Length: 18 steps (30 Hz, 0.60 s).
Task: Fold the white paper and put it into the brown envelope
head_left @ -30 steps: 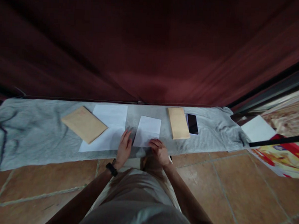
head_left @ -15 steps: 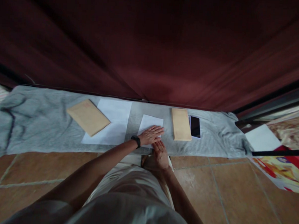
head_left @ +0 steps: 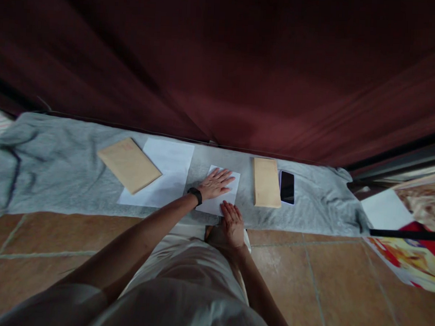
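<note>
A small folded white paper [head_left: 227,200] lies on a grey cloth [head_left: 56,174] spread over the floor. My left hand [head_left: 215,182], a black band on its wrist, lies flat on the paper's upper part with the fingers spread. My right hand [head_left: 232,223] rests flat on the paper's near edge, fingers together and stretched out. Neither hand grips anything.
A brown envelope [head_left: 129,164] lies on a larger white sheet [head_left: 168,172] at the left. Another brown envelope [head_left: 266,181] and a black phone [head_left: 287,187] lie at the right. A dark red curtain [head_left: 222,66] hangs behind. Another white sheet [head_left: 385,209] and a colourful print [head_left: 413,256] lie at the far right.
My left hand crossed from the paper's left side onto the paper and slid up across it. My right hand stayed at the near edge and flattened.
</note>
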Motion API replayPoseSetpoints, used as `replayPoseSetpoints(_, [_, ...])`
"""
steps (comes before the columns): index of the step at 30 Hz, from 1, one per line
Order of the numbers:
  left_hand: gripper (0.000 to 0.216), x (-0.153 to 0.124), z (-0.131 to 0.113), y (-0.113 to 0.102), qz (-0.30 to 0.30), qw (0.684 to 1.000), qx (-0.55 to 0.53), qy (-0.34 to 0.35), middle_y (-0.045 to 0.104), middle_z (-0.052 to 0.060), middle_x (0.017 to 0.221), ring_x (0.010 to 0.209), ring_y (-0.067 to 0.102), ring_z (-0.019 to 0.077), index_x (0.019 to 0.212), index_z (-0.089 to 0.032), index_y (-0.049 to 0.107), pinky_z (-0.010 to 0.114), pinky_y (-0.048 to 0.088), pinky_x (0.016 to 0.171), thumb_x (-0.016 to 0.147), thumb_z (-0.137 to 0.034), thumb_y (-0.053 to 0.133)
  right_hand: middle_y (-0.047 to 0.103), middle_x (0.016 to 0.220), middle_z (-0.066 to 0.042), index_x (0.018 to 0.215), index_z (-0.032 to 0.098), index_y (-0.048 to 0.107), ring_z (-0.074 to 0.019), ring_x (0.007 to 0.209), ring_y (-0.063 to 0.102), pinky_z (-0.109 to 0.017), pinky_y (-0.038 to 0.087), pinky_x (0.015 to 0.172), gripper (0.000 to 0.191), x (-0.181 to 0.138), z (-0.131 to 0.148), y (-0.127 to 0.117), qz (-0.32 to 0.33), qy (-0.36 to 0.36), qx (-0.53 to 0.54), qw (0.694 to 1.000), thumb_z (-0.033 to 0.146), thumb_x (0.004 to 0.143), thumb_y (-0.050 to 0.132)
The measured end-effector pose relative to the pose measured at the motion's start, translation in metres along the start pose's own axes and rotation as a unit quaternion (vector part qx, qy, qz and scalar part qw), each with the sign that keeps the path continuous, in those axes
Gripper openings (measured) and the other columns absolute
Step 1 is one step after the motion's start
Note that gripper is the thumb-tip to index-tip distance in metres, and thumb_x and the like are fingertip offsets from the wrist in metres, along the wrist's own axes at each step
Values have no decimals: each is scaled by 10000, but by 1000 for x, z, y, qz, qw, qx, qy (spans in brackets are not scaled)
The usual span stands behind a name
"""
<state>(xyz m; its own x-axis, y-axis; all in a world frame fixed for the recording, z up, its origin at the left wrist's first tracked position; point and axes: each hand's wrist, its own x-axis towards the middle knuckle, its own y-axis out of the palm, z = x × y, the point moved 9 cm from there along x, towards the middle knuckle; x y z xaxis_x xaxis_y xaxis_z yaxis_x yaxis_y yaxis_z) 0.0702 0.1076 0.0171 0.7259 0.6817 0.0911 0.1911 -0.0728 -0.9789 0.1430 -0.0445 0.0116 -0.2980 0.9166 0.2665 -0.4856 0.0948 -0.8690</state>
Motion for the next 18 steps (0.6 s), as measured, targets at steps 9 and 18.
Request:
replayPoseSetpoints(9, [594, -9, 8, -5, -26, 997, 19, -68, 341, 134, 1658, 1548, 290, 294, 1557, -186, 428, 541, 104, 1283, 1046, -489, 404, 502, 1566, -103, 1566, 196, 405, -221, 1486, 409, -491, 329, 1238, 578, -2, -1, 2, 18, -12, -5, 1000, 117, 994, 368])
replayPoseSetpoints(18, [563, -19, 9, -6, -42, 996, -7, -75, 392, 144, 1630, 1529, 332, 297, 1544, -145, 443, 533, 136, 1287, 1028, -370, 442, 514, 1556, -107, 1560, 207, 417, -227, 1481, 422, -507, 345, 1236, 563, -1, -1, -1, 25, -24, 6, 999, 119, 1007, 365])
